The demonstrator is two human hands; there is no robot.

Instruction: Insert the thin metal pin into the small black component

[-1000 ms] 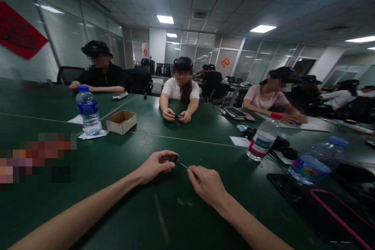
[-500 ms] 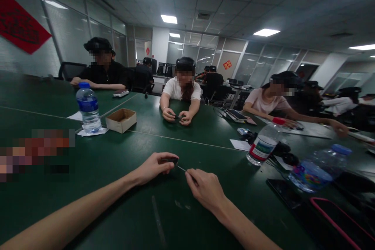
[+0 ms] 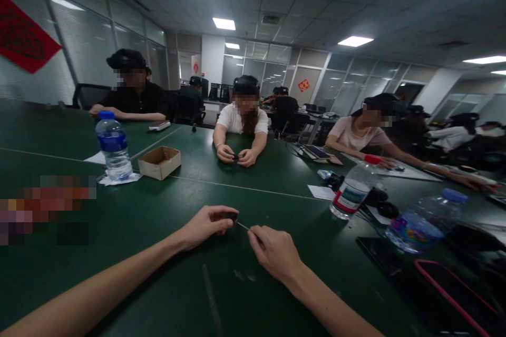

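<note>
My left hand (image 3: 211, 225), just above the green table (image 3: 166, 284), pinches a small dark object (image 3: 230, 216) between thumb and fingers. What kind of object it is cannot be made out. To its right, my right hand (image 3: 274, 250) is closed round a thin metal rod (image 3: 242, 226), whose slim shaft points toward the dark object. The rod's tip is at or very near that object; whether they touch is too small to tell. My right fingers hide the other end of the rod.
An open cardboard box (image 3: 158, 166) and a blue-capped bottle (image 3: 113, 147) stand at left. A red-capped bottle (image 3: 351, 195), a tilted blue-capped bottle (image 3: 425, 221) and a pink-edged phone (image 3: 460, 297) are at right. Across the table, a person in white (image 3: 241, 131) holds something small and dark.
The whole view has shifted slightly. My hands keep the same grips, with the rod still against or near the dark object. The co-worker at right has stretched an arm further right.
</note>
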